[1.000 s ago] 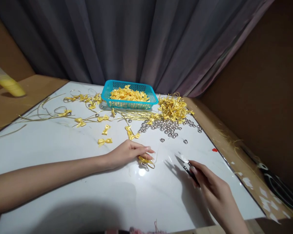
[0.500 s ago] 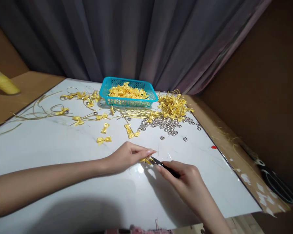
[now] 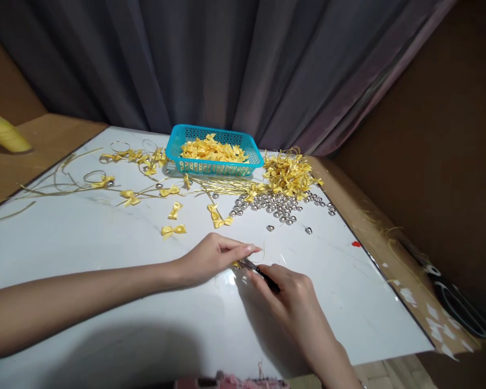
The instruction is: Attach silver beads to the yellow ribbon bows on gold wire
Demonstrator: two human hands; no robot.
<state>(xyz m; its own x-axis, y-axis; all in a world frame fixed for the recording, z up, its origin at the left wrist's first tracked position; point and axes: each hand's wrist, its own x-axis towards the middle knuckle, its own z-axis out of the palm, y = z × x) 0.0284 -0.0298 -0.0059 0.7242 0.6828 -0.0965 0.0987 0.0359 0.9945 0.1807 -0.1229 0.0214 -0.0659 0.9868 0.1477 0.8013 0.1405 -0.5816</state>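
Note:
My left hand (image 3: 214,259) is closed in a pinch on a yellow ribbon bow (image 3: 235,265), mostly hidden under the fingers, just above the white tabletop. My right hand (image 3: 289,292) grips black-handled thread snips (image 3: 269,280). Their pointed metal tips meet the bow beneath my left fingertips; whether the blades are closed cannot be made out. Beyond my hands lie loose yellow bows (image 3: 173,231) and a scatter of silver beads (image 3: 281,204). Gold cords (image 3: 227,186) stretch across the table behind them.
A blue basket (image 3: 214,166) full of yellow bows stands at the back, beside a heap of corded bows (image 3: 289,173). Large scissors (image 3: 449,292) and white scraps (image 3: 408,295) lie past the right table edge. A yellow spool (image 3: 8,135) is at far left.
My right hand has moved left with the snips, bringing their tips further under my left fingers. Less of the bow shows now. My left hand has stayed almost in place.

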